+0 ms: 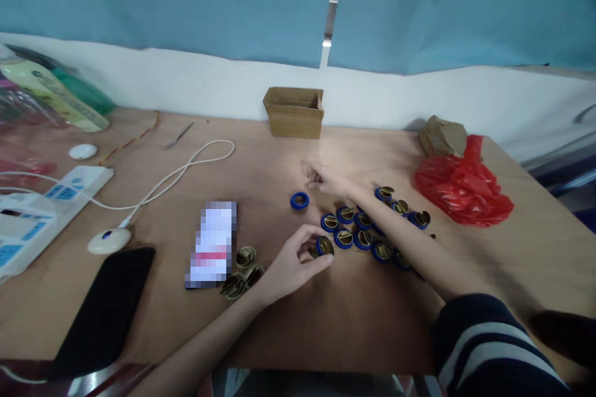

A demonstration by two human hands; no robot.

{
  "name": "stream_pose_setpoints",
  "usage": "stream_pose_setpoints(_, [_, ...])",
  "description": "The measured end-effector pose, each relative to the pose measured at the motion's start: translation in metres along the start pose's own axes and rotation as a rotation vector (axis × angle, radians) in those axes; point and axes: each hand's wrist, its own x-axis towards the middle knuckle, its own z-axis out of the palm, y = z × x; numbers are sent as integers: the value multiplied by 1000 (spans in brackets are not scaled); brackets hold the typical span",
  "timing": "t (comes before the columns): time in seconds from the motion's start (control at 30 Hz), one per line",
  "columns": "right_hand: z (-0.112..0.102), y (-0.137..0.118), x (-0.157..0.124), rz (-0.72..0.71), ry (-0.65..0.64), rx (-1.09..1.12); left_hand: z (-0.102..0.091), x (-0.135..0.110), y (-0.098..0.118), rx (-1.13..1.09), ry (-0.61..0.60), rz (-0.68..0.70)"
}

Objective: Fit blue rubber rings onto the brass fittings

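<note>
My left hand (298, 257) is closed around a round brass piece with a blue ring (325, 246), held between thumb and fingers just above the table. Farther back, my right hand (323, 178) is smeared by motion, with its fingers seemingly curled; whether anything is in them cannot be made out. Just in front of it lies a loose blue ring (299, 200). Several brass pieces set in blue rings (344, 237) sit beneath and beside my right forearm, which hides some of them. Left of my left wrist are 3 brass pieces without blue rings (246, 257).
An open cardboard box (295, 123) stands against the wall. At the right are a red plastic bag (463, 189) and a brown paper package (441, 135). Leftward lie a phone with a lit screen (213, 245), a black phone (107, 304), a white cable (172, 180) and a power strip (51, 211).
</note>
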Motion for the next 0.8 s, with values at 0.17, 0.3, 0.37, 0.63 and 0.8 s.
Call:
stream_pose_setpoints(0.17, [-16, -28, -18, -6, 68, 40, 0, -1, 6, -85, 3, -11])
stream_pose_setpoints(0.3, [-32, -61, -61, 20, 183, 97, -1, -1, 11, -142, 59, 21])
stream_pose_setpoints(0.37, [-34, -76, -90, 40, 290, 225, 0, -1, 11, -164, 103, 51])
stream_pose_setpoints(0.63, [-21, -107, -169, 200, 194, 724, 5, -9, 8, -116, 192, 198])
stream_pose_setpoints(0.8, [-5, -103, -186, 196, 142, 966, 7, -12, 5, -45, 192, 235])
